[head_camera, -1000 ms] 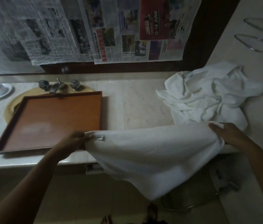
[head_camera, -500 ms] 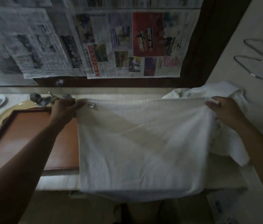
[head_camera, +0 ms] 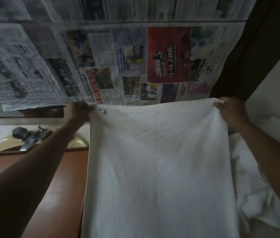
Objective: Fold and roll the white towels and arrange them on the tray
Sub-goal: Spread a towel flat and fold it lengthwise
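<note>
Now the white towel (head_camera: 158, 169) hangs spread between left grip (head_camera: 77, 112) and right grip (head_camera: 228, 111).

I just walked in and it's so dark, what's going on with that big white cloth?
A person is holding one white towel up by its top corners, left hand and right hand each gripping one, so it hangs spread out. The brown tray sits to the left, and a heap of more towels lies to the right.
</note>
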`<state>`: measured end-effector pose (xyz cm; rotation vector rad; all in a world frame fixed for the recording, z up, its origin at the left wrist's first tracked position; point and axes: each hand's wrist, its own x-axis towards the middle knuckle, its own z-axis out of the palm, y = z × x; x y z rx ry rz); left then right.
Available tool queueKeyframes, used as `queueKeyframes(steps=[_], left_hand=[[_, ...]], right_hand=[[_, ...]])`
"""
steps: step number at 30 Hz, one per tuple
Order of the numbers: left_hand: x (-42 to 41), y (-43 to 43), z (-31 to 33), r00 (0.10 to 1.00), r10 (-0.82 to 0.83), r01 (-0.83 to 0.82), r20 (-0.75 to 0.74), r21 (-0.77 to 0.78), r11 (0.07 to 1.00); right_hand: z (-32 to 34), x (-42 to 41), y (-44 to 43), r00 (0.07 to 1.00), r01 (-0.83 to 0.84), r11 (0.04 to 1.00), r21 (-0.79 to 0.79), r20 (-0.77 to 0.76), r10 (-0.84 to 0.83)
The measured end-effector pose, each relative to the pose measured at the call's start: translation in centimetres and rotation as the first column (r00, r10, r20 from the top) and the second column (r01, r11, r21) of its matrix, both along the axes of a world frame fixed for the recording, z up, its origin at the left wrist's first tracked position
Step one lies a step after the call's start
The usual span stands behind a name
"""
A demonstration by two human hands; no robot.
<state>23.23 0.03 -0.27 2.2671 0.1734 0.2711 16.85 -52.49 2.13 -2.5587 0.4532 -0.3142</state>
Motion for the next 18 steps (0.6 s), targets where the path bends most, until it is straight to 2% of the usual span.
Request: queueKeyframes(steps=[5, 10, 15, 18], left_hand=[[5.2, -1.7, -4.2, 0.995, 0.085, -0.082, -0.058, 0.052, 0.995], [7.1, -2.7, -10.9, 0.988, 0.151, -0.137, -0.045, 0.223, 0.965], [9.2, -3.4, -16.7, 0.963, 0.258, -0.217, -0.076, 0.348, 0.912], [9.8, -3.2, -19.4, 0.957, 0.267, -0.198, -0.114, 0.415, 0.888]], right_hand=[[-5.1, 5.7, -0.5, 0.983, 0.072, 0.997, 0.007, -0.170, -0.069], [-11.1, 8.4, -1.1, 0.953, 0.100, 0.993, -0.060, -0.280, -0.113], [-16.2, 10.2, -1.1, 0.939, 0.083, 0.976, -0.200, -0.314, -0.144], [-18.4, 10.7, -1.2, 0.953, 0.051, 0.949, -0.311, -0.270, -0.139]])
